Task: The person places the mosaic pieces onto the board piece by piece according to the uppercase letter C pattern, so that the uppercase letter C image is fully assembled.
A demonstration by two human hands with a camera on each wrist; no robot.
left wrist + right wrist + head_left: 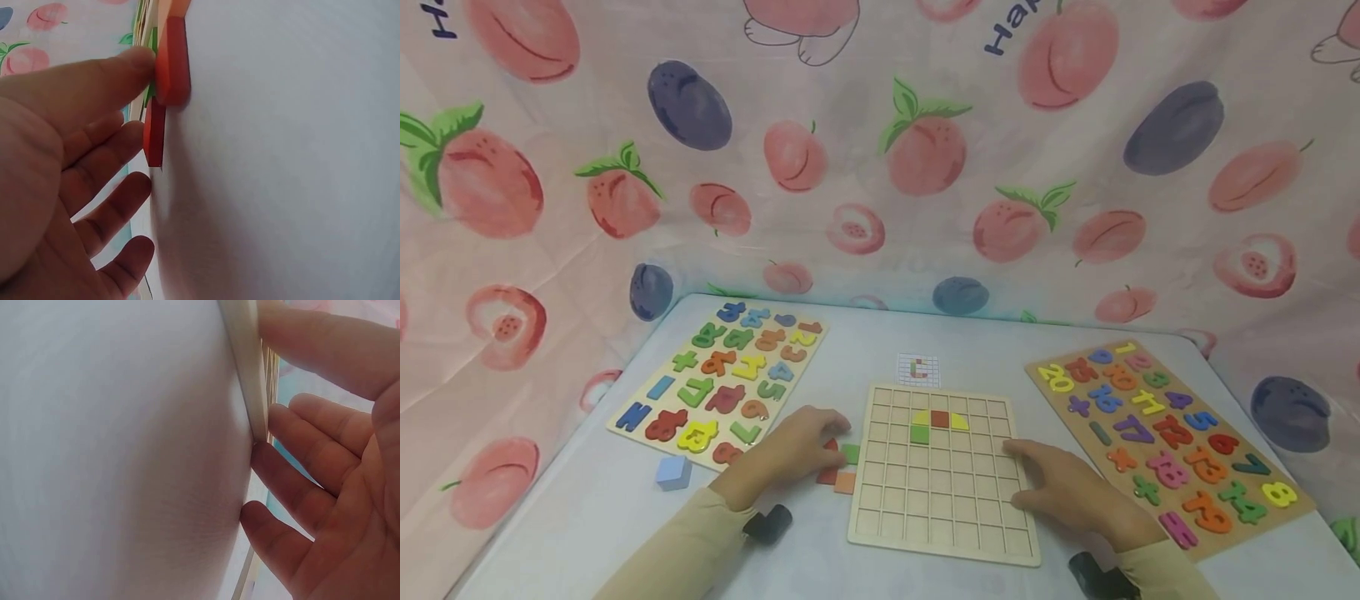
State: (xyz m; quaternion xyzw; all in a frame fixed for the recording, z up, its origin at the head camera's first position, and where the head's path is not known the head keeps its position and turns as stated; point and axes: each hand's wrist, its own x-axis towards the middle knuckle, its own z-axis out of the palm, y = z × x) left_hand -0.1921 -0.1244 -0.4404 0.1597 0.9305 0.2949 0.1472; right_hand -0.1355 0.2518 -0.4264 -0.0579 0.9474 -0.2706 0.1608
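A wooden grid board lies in the middle of the table. In its upper rows sit a red square, a green square and yellow rounded pieces on either side of the red one. My left hand is over loose tiles at the board's left edge: a green tile, an orange tile and red tiles. Its thumb tip is right at them, the other fingers spread. Along the board's right edge my right hand rests with fingers loosely extended, holding nothing.
A small card with a gridded pattern lies behind the board. Number puzzle boards stand at left and right, filled with coloured numerals. A blue cube sits near the left one. Fruit-print cloth hangs behind the table.
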